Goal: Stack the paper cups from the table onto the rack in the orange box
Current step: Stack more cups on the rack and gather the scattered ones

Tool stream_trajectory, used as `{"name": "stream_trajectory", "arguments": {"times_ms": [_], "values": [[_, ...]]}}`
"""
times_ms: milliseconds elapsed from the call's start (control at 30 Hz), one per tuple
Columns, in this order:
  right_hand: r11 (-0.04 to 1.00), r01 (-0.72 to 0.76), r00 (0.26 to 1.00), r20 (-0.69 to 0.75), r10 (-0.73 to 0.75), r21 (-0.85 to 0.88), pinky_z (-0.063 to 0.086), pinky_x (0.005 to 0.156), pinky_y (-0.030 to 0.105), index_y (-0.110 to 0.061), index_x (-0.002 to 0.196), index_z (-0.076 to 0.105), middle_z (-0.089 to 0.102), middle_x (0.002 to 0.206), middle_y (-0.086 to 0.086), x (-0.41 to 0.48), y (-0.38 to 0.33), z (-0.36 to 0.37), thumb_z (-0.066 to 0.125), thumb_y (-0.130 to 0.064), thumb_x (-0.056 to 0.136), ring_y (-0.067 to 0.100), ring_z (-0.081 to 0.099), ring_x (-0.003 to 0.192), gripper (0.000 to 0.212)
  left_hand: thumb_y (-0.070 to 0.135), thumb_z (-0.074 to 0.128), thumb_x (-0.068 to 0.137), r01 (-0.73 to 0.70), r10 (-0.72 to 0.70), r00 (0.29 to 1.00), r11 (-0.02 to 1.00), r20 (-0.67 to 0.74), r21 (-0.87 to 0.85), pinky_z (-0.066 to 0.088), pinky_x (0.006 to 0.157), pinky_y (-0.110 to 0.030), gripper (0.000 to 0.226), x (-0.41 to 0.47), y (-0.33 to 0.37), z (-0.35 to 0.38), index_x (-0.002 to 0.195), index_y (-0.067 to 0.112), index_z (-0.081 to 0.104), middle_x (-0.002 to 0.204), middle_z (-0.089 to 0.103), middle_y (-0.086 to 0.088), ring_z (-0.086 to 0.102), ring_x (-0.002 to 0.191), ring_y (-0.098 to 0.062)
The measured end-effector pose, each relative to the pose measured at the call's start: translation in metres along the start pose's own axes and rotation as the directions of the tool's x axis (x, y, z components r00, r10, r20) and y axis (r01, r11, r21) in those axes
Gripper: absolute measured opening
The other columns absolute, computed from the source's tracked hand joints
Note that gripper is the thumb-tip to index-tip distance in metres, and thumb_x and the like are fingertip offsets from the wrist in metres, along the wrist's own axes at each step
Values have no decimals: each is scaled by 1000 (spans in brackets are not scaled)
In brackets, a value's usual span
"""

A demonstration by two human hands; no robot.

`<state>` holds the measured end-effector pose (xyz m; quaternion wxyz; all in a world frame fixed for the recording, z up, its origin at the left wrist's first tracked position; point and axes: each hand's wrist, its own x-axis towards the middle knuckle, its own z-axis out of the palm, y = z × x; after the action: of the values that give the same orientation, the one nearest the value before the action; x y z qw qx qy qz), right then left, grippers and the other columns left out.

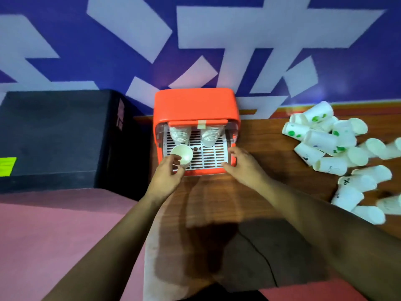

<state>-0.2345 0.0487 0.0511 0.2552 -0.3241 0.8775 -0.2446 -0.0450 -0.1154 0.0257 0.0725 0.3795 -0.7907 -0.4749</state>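
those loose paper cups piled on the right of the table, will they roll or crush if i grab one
Probably light and easily dented: the paper cups look thin-walled, so a soft grip seems wise. Most lie on their sides on the table, so a nudge would likely roll them. Pulling one may shift neighbours it touches.

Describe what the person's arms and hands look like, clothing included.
The left forearm and right forearm are bare to the frame's edge, no sleeves. The left hand and right hand are ungloved; no watch or bracelet shows at either wrist. Rings cannot be judged.
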Motion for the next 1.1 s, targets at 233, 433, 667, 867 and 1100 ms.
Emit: {"name": "stream_trajectory", "arguments": {"times_ms": [233, 433, 667, 867, 1100], "values": [[967, -213, 972, -129, 195, -143, 43, 103, 38, -11, 138, 48, 46, 139, 10, -52, 104, -119, 63, -40, 89, 27, 49, 126, 60, 16, 63, 90, -212, 178, 952, 970, 247, 116, 49, 80, -25, 10, 6, 101, 78, 96, 9, 64, 94, 67, -4, 63, 80, -16], [933, -343, 911, -279, 303, -108, 41, 107, 38, -6, 138, 47, 46, 139, 17, -92, 203, -192, 64, -32, 90, 32, 47, 130, 57, 19, 66, 92, -276, 212, 910, 951, 355, 140, 37, 73, -26, 9, 9, 186, 188, 89, 17, 58, 91, 62, -4, 61, 87, -23], [931, -363, 885, -328, 331, -42, 43, 101, 33, -6, 138, 47, 53, 135, 14, -80, 294, -243, 68, -30, 88, 28, 52, 124, 60, 22, 70, 89, -305, 213, 906, 928, 367, 214, 40, 99, -31, 51, 48, 260, 301, 135, 11, 52, 130, 51, -12, 50, 124, -27], [925, -342, 917, -276, 289, -166, 40, 106, 38, -9, 145, 35, 45, 140, 13, -33, 339, -256, 72, -38, 83, 30, 45, 129, 78, 15, 76, 78, -449, 293, 870, 804, 397, 391, 44, 104, -45, 76, 105, 295, 367, 145, 8, 41, 142, 46, -15, 46, 129, -35], [922, -257, 961, -180, 211, -290, 34, 115, 40, -15, 148, 31, 38, 151, 7, -11, 380, -242, 77, -27, 79, 30, 37, 139, 84, 23, 66, 88, -478, 267, 867, 682, 420, 553, 29, 111, -42, 69, 125, 283, 410, 150, 15, 38, 146, 48, -9, 43, 135, -31]]}}
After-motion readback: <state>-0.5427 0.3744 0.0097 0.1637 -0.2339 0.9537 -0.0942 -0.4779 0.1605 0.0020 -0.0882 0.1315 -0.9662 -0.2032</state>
